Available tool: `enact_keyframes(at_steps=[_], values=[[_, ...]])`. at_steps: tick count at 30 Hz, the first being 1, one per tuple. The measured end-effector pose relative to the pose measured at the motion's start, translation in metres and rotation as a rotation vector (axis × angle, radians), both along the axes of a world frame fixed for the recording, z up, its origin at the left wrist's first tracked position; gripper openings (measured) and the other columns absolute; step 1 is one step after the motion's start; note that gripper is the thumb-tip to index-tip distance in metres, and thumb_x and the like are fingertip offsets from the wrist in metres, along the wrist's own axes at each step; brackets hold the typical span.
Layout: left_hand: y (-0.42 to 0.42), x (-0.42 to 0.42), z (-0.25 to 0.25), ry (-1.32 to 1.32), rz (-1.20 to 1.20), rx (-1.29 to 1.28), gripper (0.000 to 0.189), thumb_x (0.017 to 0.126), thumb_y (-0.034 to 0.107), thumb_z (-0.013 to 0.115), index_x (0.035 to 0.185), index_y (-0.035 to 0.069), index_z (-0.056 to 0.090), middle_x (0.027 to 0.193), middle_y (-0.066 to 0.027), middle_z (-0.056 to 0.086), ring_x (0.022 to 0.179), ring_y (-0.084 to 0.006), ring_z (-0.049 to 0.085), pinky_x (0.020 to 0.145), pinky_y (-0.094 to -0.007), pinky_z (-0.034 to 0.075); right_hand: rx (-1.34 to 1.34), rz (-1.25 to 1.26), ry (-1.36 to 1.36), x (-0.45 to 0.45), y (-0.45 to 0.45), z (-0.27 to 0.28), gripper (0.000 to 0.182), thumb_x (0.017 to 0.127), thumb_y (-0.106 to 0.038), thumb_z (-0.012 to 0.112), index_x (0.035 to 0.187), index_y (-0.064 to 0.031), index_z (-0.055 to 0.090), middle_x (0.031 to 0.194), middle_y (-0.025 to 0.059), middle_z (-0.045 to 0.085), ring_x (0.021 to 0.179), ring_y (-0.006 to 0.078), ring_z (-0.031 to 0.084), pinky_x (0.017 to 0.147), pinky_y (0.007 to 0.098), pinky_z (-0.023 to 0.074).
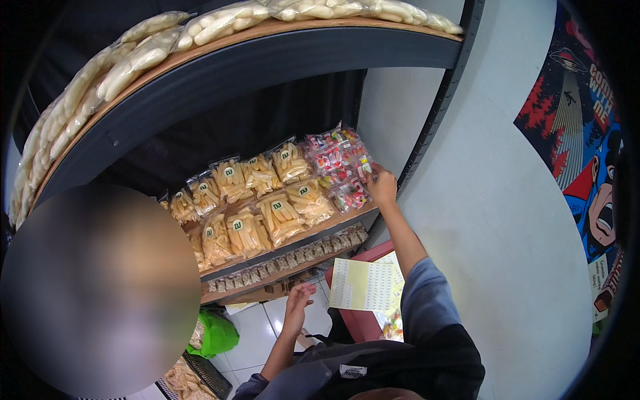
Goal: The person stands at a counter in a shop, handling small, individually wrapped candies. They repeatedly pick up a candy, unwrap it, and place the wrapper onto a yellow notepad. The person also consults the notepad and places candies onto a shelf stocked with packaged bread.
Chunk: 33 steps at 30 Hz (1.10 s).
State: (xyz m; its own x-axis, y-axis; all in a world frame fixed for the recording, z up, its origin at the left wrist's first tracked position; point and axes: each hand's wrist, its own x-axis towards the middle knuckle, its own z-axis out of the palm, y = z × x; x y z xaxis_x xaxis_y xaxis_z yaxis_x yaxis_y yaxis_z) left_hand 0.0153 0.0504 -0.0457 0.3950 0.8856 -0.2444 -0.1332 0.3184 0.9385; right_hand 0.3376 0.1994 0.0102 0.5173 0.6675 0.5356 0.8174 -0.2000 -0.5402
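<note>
My right hand [382,185] reaches to the right end of the middle shelf [310,231]. Its fingers close on a small clear packet of colourful wrapped candies [364,166], at the edge of a stack of similar candy packets [332,157]. The fingertips are partly hidden. Left of the candies, clear bags of pale yellow snack sticks [280,214] with round labels stand in two rows. Lower down, my left hand [300,296] hangs empty in front of the shelves, its fingers loosely curled and the thumb apart. A sheet of small printed labels [357,285] lies between my arms.
Below runs a shelf of small snack packets [290,260]. A reddish-pink table [356,322] bears sheets and candies. On the floor are a green bag [220,335] and a black crate [212,372]. Overhead sit long bags of pale snacks [225,25]. A metal post [435,115] borders the wall. Blur hides the left side.
</note>
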Motion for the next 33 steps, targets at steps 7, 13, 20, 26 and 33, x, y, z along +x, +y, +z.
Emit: enact_keyframes(at_steps=[7,13,20,26,33], values=[[0.004,-0.012,-0.007,0.018,0.065,0.018,0.026,0.089,0.024,0.041,0.107,0.007,0.044,0.106,-0.0082,0.052,0.100,-0.0156,0.048,0.077,-0.0287,0.039,-0.146,-0.032,-0.138,-0.009,0.021,-0.003,0.025,0.070,-0.021,0.061,0.089,-0.0044,0.061,0.083,0.0158,0.059,0.082,0.0312,0.054,0.073,0.0391,0.0433],[0.007,-0.013,-0.006,0.017,0.059,0.029,0.025,0.088,0.024,0.042,0.107,0.007,0.045,0.106,-0.0073,0.051,0.098,-0.0141,0.048,0.076,-0.0281,0.039,0.039,-0.022,-0.133,-0.005,0.010,-0.003,0.028,0.069,-0.015,0.062,0.093,-0.0016,0.058,0.090,0.0157,0.051,0.085,0.0314,0.050,0.073,0.0398,0.0417],[0.016,-0.032,0.002,-0.047,0.075,0.067,0.024,0.087,0.017,0.043,0.108,0.006,0.045,0.103,-0.0068,0.054,0.096,-0.0134,0.049,0.075,-0.0252,0.039,0.259,0.031,0.011,-0.071,-0.134,-0.034,0.021,0.067,-0.005,0.059,0.087,-0.0019,0.055,0.084,0.0134,0.052,0.081,0.0316,0.050,0.074,0.0376,0.0386],[0.022,-0.069,-0.003,0.010,0.009,0.082,0.021,0.087,0.017,0.043,0.106,0.009,0.046,0.105,-0.0053,0.052,0.095,-0.0128,0.050,0.072,-0.0248,0.041,-0.150,-0.377,0.110,-0.127,-0.331,-0.133,0.036,0.061,-0.008,0.063,0.095,-0.0036,0.053,0.093,0.0165,0.047,0.091,0.0325,0.046,0.077,0.0378,0.0369],[0.010,-0.076,-0.012,0.023,-0.120,0.048,0.023,0.086,0.016,0.045,0.108,0.008,0.045,0.104,-0.0050,0.053,0.093,-0.0127,0.051,0.072,-0.0250,0.041,-0.706,-0.610,0.279,-0.164,-0.445,-0.181,0.045,0.059,-0.017,0.069,0.099,-0.0056,0.053,0.106,0.0161,0.041,0.101,0.0323,0.041,0.083,0.0390,0.0380]])
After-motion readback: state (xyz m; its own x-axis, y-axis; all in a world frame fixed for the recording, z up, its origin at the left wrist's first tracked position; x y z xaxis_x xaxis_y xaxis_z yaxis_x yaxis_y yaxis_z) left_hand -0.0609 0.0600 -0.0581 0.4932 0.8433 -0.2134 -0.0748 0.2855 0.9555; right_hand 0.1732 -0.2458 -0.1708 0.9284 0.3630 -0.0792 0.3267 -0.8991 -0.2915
